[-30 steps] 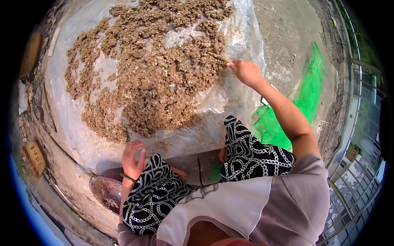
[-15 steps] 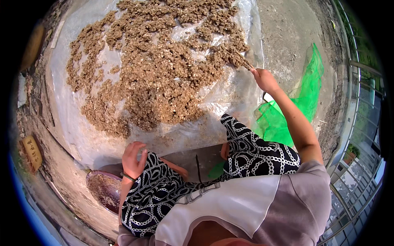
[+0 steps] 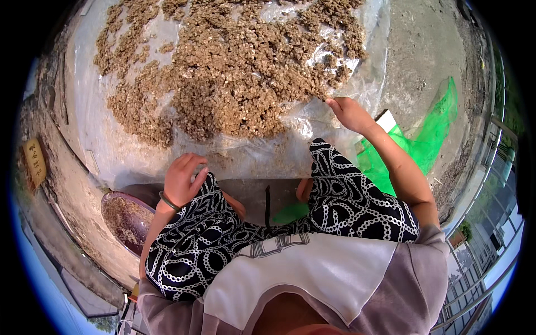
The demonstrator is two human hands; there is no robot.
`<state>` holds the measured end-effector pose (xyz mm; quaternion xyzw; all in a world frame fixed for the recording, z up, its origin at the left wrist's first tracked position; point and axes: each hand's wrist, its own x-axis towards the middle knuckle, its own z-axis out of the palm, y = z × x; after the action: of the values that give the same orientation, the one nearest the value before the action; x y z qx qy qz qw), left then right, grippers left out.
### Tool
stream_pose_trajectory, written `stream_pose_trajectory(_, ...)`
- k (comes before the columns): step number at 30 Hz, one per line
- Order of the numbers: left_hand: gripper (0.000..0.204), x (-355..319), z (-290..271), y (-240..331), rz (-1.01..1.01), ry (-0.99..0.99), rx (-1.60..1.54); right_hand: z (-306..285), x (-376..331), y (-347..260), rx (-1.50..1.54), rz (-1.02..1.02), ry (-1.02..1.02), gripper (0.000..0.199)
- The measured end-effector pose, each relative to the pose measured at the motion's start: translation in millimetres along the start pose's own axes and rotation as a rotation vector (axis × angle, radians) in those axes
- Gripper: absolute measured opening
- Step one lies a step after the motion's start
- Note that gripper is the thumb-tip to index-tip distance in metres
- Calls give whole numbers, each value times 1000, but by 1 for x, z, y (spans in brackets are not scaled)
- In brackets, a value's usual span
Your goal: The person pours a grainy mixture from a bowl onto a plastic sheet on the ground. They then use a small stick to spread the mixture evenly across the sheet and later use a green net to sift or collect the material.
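Brown, crumbly clumps (image 3: 229, 89) of a grainy material lie spread over a clear plastic sheet (image 3: 245, 159) on the ground. My right hand (image 3: 353, 115) is closed at the near right edge of the clumps. From its fingertips a thin brown stick-like tool (image 3: 327, 100) reaches into them; its far end blends with the material and I cannot make it out. My left hand (image 3: 184, 177) hangs over my left knee, just short of the sheet's near edge. Its thumb stands apart from loosely bent fingers, with nothing held.
To the left, a dark reddish basin (image 3: 127, 219) holds some brown residue. Green netting (image 3: 427, 148) lies on the concrete at the right, beside a white-edged object (image 3: 385, 120). A yellow-brown board (image 3: 34, 163) stands at the far left. Metal railings run along the right edge.
My right hand has drawn back toward me and leftward over the sheet, its tool now at the clumps' near edge. The whole view has shifted; my left hand stays by my knee.
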<state>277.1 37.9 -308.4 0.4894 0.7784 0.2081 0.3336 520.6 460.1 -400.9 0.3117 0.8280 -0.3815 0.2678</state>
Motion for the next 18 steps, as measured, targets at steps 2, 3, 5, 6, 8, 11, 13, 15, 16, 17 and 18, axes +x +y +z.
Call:
stream_pose_trajectory(2, 20, -6, 9, -3, -21, 0, -41, 9, -24, 17, -58, -36, -36, 56)
stream_pose_trajectory(3, 20, -4, 16, -7, -20, 2, -66, 13, -40, 39, -92, -59, -64, 55)
stream_pose_trajectory(5, 24, -11, 39, -10, 58, -23, 3, 16, -59, 44, -168, -52, -96, 52)
stream_pose_trajectory(6, 26, -11, 49, -8, 104, -38, 33, 4, -68, 30, -218, -5, -86, 51)
stream_pose_trajectory(8, 32, -5, 53, 7, 251, -288, 69, -6, -70, 18, -244, 66, -26, 49)
stream_pose_trajectory(11, 45, 25, 59, 43, 465, -567, 148, -19, -61, 9, -287, 32, -33, 50)
stream_pose_trajectory(13, 48, 64, 80, 75, 571, -679, 209, -31, -54, 5, -367, 17, -53, 50)
stream_pose_trajectory(15, 54, 98, 129, 109, 643, -466, 219, -47, -44, -3, -424, -37, -25, 49)
stream_pose_trajectory(16, 49, 115, 155, 125, 565, -350, 162, -51, -42, -7, -444, -65, 0, 48)
stream_pose_trajectory(17, 44, 130, 176, 139, 495, -236, 95, -55, -45, -8, -468, -80, 22, 46)
stream_pose_trajectory(18, 42, 143, 190, 150, 411, -248, 7, -56, -46, -7, -500, -90, 56, 45)
